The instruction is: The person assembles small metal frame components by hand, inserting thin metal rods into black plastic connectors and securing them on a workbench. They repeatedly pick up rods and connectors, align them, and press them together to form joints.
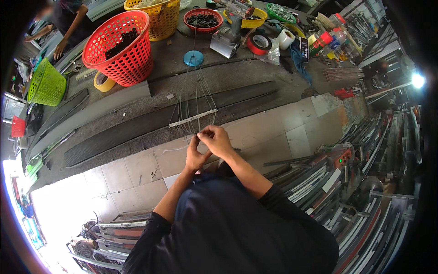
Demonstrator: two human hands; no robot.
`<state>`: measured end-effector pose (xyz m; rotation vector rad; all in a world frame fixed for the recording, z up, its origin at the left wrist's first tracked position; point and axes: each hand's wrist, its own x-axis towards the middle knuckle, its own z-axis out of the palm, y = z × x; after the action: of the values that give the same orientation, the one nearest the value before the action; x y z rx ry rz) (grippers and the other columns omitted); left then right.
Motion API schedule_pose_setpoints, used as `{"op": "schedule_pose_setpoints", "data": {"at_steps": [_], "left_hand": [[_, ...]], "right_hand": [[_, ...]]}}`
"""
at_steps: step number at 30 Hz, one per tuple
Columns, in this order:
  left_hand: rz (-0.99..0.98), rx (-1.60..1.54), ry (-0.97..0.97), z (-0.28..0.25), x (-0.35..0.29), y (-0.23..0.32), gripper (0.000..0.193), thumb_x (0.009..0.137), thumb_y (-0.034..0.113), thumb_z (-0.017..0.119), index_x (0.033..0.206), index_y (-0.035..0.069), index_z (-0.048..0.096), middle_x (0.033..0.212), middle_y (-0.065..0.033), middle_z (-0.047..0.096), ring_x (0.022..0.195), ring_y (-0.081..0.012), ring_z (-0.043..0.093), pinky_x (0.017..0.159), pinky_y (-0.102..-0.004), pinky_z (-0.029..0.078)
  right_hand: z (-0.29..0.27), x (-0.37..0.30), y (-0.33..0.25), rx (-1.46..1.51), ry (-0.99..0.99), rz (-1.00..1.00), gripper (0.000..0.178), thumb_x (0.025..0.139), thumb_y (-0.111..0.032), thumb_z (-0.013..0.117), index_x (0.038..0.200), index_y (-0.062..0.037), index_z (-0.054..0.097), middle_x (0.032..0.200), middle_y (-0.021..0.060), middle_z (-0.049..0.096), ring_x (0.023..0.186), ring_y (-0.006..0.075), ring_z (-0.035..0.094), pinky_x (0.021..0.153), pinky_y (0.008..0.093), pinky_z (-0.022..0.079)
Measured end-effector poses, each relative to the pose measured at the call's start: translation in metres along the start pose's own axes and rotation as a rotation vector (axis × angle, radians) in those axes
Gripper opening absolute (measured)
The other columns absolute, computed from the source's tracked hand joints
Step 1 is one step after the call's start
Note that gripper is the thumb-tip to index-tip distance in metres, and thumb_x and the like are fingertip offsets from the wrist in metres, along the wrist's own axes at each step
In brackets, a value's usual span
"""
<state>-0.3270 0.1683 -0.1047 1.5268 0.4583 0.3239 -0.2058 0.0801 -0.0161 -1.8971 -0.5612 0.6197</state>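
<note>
Both my hands meet in front of my chest over the workbench edge. My right hand pinches the gathered near ends of several thin wires. My left hand sits just below it and grips the same bundle. The wires fan out away from me, pass through a narrow white strip that spaces them, and run toward a small blue round disc on the bench. Long dark flat strips lie on the bench under the wires.
A red basket, a yellow basket, a green basket, tape rolls, a phone and bowls of small parts crowd the far bench. Another person's arm works at the far left. Metal profiles are stacked on my right.
</note>
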Motion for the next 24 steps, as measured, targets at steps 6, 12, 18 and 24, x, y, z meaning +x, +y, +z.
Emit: {"op": "schedule_pose_setpoints", "data": {"at_steps": [6, 12, 18, 24], "left_hand": [[-0.057, -0.077, -0.046, -0.016, -0.021, 0.017, 0.046, 0.100, 0.016, 0.088, 0.139, 0.000, 0.071, 0.113, -0.0096, 0.080, 0.106, -0.0148, 0.074, 0.095, -0.0337, 0.058], [-0.125, 0.120, -0.173, -0.042, -0.055, 0.100, 0.027, 0.105, 0.017, 0.083, 0.126, 0.001, 0.077, 0.094, -0.0042, 0.078, 0.091, -0.0111, 0.072, 0.089, -0.0325, 0.058], [-0.107, 0.001, -0.114, -0.048, -0.074, 0.109, 0.021, 0.107, 0.016, 0.080, 0.121, 0.000, 0.077, 0.092, -0.0033, 0.077, 0.089, -0.0118, 0.074, 0.081, -0.0318, 0.058], [-0.406, -0.147, 0.259, -0.074, -0.071, 0.051, 0.016, 0.107, 0.014, 0.079, 0.114, 0.001, 0.074, 0.087, -0.0002, 0.072, 0.075, -0.0090, 0.065, 0.069, -0.0270, 0.052]], "right_hand": [[0.001, -0.008, -0.009, -0.164, 0.132, -0.152, 0.026, 0.098, -0.025, 0.089, 0.111, -0.0039, 0.079, 0.084, 0.0081, 0.076, 0.077, 0.0225, 0.075, 0.073, 0.0409, 0.059], [-0.022, 0.012, 0.013, -0.074, 0.347, -0.063, 0.035, 0.100, -0.033, 0.089, 0.109, -0.0043, 0.070, 0.079, 0.0065, 0.073, 0.069, 0.0202, 0.071, 0.067, 0.0389, 0.057], [0.005, 0.011, 0.055, 0.111, 0.475, -0.011, 0.042, 0.100, -0.033, 0.089, 0.114, 0.0001, 0.067, 0.085, 0.0081, 0.074, 0.080, 0.0217, 0.073, 0.085, 0.0379, 0.059], [0.023, -0.005, 0.060, 0.664, 0.201, 0.150, 0.078, 0.101, -0.025, 0.088, 0.158, 0.0052, 0.044, 0.088, 0.0035, 0.071, 0.095, 0.0209, 0.075, 0.105, 0.0311, 0.055]]}}
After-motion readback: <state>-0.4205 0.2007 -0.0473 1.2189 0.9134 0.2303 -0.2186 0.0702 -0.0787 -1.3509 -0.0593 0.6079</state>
